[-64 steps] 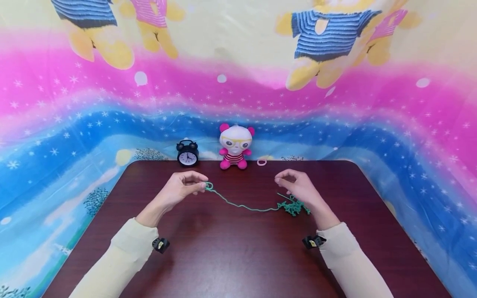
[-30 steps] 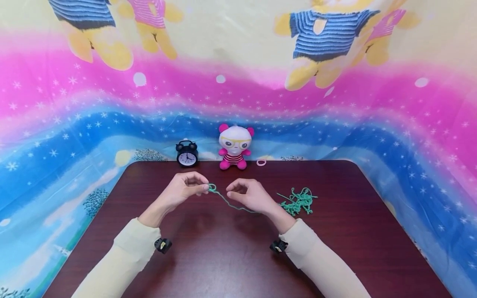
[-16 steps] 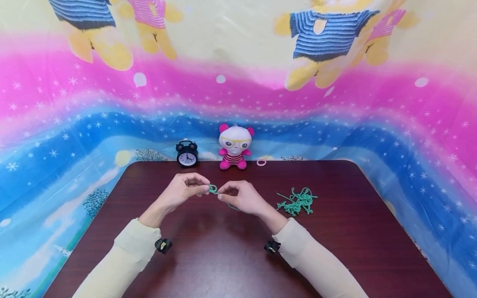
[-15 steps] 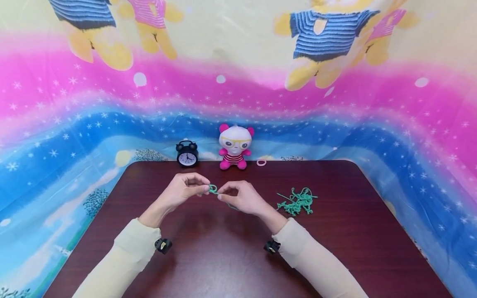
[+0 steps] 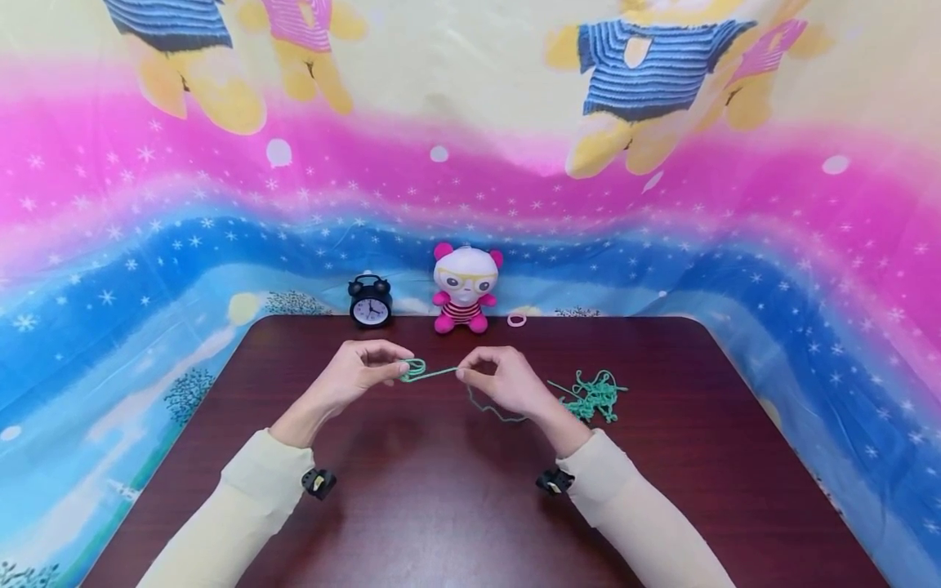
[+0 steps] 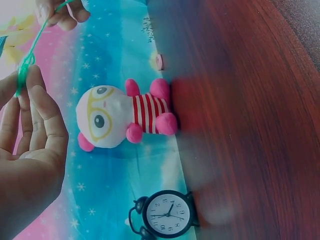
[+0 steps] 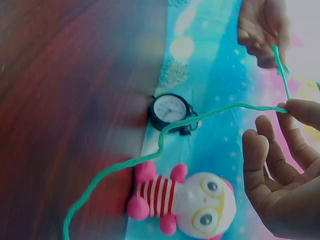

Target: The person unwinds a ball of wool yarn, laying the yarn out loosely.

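Observation:
Between thumb and fingers my left hand (image 5: 354, 369) pinches a small looped bundle of green yarn (image 5: 414, 370). To its right, my right hand (image 5: 506, 380) pinches the same strand, which runs straight between the two hands. Past the right fingertips the yarn (image 7: 107, 172) hangs slack and curves down toward a tangled heap of green yarn (image 5: 594, 396) on the table. In the left wrist view the loops (image 6: 24, 72) show bunched at the thumb and fingertips. My right forearm covers part of the strand near the heap.
Along the back edge of the dark wooden table (image 5: 441, 506) stand a black alarm clock (image 5: 370, 302) and a pink and white plush panda (image 5: 466, 290). A small pale ring (image 5: 517, 320) lies right of the panda. A printed cloth (image 5: 470, 196) hangs behind.
My right hand came left from near the heap, reached the yarn by the left hand, then drew back right slightly, pulling the strand straight. The bundle at the left fingertips has more loops.

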A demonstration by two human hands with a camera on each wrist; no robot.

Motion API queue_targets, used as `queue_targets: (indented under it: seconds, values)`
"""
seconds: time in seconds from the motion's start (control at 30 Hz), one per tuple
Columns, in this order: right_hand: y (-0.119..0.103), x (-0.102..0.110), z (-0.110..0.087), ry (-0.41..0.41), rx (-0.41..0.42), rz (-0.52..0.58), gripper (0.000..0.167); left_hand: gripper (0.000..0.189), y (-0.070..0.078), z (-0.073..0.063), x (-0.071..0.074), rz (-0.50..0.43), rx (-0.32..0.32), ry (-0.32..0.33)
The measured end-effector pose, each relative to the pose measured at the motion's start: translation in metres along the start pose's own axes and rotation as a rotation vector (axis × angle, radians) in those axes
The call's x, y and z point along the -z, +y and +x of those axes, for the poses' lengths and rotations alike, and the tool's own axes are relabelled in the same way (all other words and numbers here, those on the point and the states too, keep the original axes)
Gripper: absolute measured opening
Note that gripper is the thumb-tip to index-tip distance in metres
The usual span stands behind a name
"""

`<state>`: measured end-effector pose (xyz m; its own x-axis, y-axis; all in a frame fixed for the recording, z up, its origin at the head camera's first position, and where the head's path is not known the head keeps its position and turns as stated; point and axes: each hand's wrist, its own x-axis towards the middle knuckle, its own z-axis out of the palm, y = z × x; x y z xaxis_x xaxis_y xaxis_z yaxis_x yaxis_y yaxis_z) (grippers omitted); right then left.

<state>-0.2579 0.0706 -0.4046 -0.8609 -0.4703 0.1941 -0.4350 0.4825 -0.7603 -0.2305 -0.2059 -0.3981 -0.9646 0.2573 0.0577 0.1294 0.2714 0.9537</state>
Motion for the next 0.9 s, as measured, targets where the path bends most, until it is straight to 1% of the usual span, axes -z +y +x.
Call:
queue_targets:
  seconds: [0.2,0.27,0.4,0.57,0.67,0.77,0.9]
  values:
    - [0.008,0.023,-0.005,0.059,-0.043,0.033,0.009,0.027,0.002,0.000,0.000,-0.019,-0.009,-0.006]
    - [0.010,0.031,-0.007,0.071,-0.058,0.044,0.008,0.028,0.002,0.000,0.001,-0.032,-0.016,-0.013]
    - [0.012,0.042,-0.011,0.084,-0.076,0.077,0.013,0.033,0.002,0.000,0.001,-0.043,-0.022,-0.028]
    - [0.015,0.047,-0.013,0.091,-0.090,0.098,0.018,0.031,0.002,0.001,0.001,0.010,-0.027,-0.018]
    - [0.016,0.049,-0.014,0.093,-0.094,0.103,0.018,0.028,0.002,0.001,0.000,0.030,-0.023,-0.009]
    - [0.015,0.050,-0.014,0.096,-0.094,0.104,0.017,0.028,0.002,0.000,0.000,0.005,-0.029,-0.018]
    - [0.013,0.051,-0.015,0.092,-0.097,0.110,0.016,0.026,0.003,-0.001,-0.002,-0.051,-0.062,-0.037]
